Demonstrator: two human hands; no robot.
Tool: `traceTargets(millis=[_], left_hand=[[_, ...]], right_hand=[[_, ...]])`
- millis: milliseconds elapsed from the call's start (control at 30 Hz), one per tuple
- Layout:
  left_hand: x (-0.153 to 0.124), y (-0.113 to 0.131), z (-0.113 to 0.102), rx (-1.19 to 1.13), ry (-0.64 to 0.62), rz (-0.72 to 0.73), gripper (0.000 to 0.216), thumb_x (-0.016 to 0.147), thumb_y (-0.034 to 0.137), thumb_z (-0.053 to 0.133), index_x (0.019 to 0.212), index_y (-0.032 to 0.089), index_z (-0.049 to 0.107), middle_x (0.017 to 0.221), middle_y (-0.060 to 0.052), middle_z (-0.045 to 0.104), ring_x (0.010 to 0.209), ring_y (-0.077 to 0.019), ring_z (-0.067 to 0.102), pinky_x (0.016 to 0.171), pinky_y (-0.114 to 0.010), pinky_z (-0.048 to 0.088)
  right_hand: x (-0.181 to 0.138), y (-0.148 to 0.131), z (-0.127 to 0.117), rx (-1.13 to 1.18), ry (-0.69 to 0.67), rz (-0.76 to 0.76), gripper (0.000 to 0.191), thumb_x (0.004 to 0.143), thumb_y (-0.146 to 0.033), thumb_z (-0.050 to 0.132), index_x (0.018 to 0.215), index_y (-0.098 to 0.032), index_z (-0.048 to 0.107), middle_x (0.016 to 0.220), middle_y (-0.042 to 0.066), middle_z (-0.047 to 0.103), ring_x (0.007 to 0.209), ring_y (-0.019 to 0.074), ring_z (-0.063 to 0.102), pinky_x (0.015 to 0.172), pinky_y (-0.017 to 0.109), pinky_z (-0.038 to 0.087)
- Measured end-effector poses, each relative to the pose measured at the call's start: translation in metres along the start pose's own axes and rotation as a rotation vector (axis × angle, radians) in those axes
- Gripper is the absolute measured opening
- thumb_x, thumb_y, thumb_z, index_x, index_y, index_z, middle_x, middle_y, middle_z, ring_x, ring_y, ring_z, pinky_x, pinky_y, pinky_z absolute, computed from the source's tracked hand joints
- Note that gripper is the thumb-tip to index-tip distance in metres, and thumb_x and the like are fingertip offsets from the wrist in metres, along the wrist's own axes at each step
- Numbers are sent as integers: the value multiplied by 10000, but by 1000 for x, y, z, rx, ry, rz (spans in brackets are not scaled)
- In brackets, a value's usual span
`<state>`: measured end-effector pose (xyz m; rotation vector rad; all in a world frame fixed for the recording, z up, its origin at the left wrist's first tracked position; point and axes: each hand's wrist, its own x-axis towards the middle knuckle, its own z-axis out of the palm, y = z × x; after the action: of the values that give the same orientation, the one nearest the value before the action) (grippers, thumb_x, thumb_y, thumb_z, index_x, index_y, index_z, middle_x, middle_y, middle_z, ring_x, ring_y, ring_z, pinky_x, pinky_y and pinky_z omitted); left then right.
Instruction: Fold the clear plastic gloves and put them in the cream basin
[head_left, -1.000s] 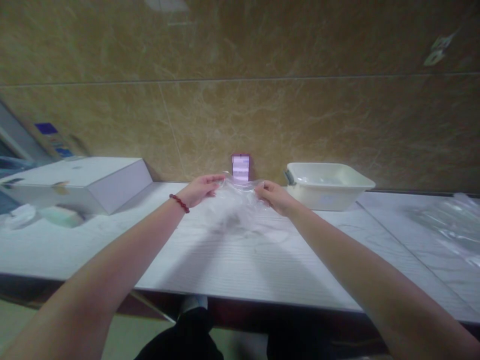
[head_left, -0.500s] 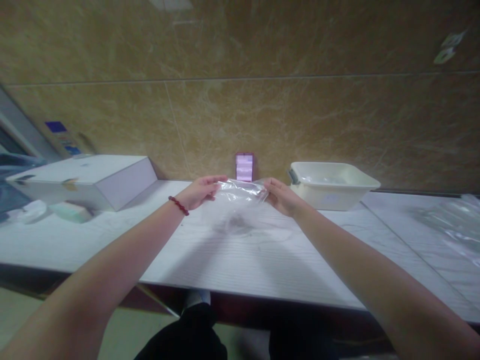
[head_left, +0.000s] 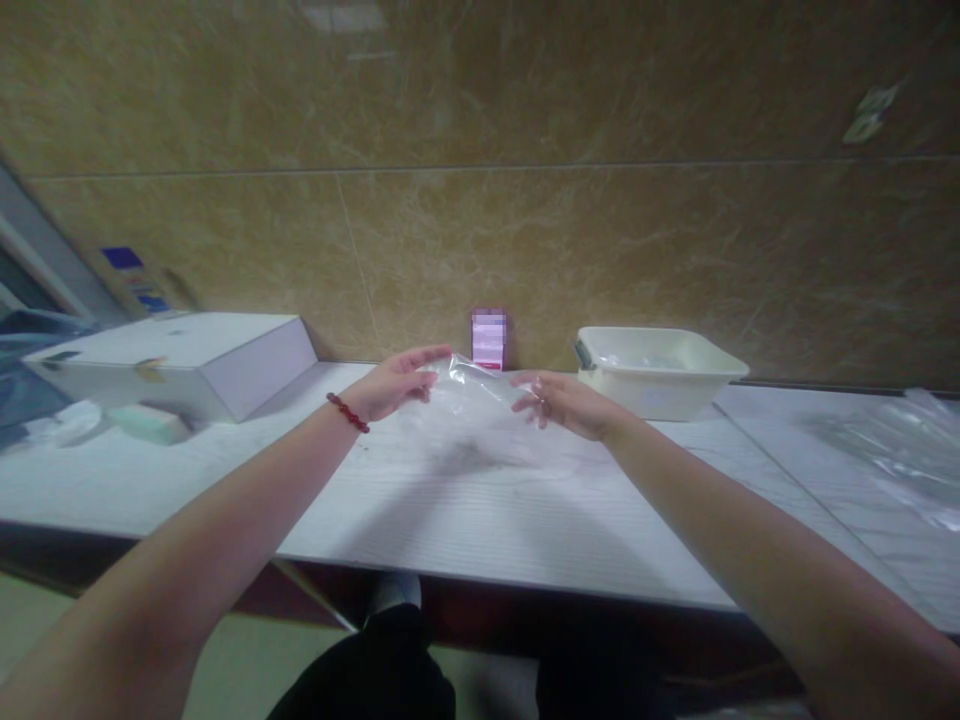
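Note:
A clear plastic bag hangs between my two hands just above the white table, its top edge creased and shiny. My left hand, with a red bead bracelet at the wrist, pinches the bag's upper left corner between thumb and fingers. At the right side of the bag, my right hand has its fingers bent and closed on the film. The lower part of the bag is hard to make out against the pale tabletop.
A phone leans on the tiled wall behind the bag. To the right stands a cream plastic bin with clear material inside. More clear plastic bags lie far right. A white box and a pale green block are at left.
My right hand has moved slightly down and its fingers have bent more. The bag's top edge, stretched flat before, now slopes down to the right. The left hand has hardly moved.

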<state>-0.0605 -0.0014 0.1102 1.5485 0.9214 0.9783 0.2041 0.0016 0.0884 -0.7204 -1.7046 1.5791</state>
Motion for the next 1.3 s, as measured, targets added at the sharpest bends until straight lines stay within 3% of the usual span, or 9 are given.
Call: traceTargets(millis=[133,267,467,567,700,800,933,1133,1300], left_hand=[[-4,7,1,25,-60,14,493,672,165,573,1146,226,451,802,-7,529,540,-45,417,514,-196,388],[3,7,-2,112,-83,5,508,658,174,579,1147,229,452,943,-42,546,637,-75,492,579,-220,402],[36,2,-8,442,170,-1,313,645,212,584,955,179,604,784,-34,604,660,-110,504,498,-188,337],[54,3,-7,364,247,-2,353,633,142,591,985,162,573,791,-44,603,629,-102,517,479,-183,340],[70,7,-7,131,329,9,618,635,14,559,1191,171,340,740,-22,581,609,-89,543,572,-225,420],[76,11,-10,48,377,45,545,653,-12,532,1154,104,351,677,-3,554,623,-84,551,658,-254,434],[76,14,-16,111,330,117,361,652,55,584,998,98,490,694,-9,549,666,-84,546,713,-257,414],[66,14,-19,68,280,238,489,646,174,631,1095,105,448,678,10,532,691,-85,530,736,-261,390],[51,10,-12,113,239,330,317,604,231,659,888,122,569,778,-19,563,729,-92,515,735,-250,381]], right_hand=[[9,-7,-5,-45,98,24,295,694,-402,547,892,-188,590,671,25,624,601,96,540,517,210,406],[21,-14,-13,-187,221,91,193,674,-331,590,806,-194,619,784,36,633,618,83,546,414,155,331],[42,-21,-26,-143,310,116,48,663,-191,612,691,-158,593,763,53,625,652,104,562,520,211,456],[55,-22,-29,-116,332,61,62,651,-124,612,674,-151,562,664,39,610,606,102,563,566,254,492],[68,-25,-33,-147,393,-14,115,646,-99,605,713,-174,547,629,11,594,585,98,563,546,243,498],[74,-27,-38,-188,403,-102,95,656,-143,605,729,-178,556,635,12,587,611,106,568,547,245,500],[76,-28,-43,-249,388,-215,109,670,-215,598,769,-175,574,679,22,590,653,110,571,590,265,504],[69,-31,-35,-335,412,-298,136,669,-260,583,782,-184,587,725,25,603,688,120,567,649,302,490],[54,-26,-26,-503,384,-408,162,682,-293,550,802,-204,612,780,15,620,728,133,569,741,331,450]])
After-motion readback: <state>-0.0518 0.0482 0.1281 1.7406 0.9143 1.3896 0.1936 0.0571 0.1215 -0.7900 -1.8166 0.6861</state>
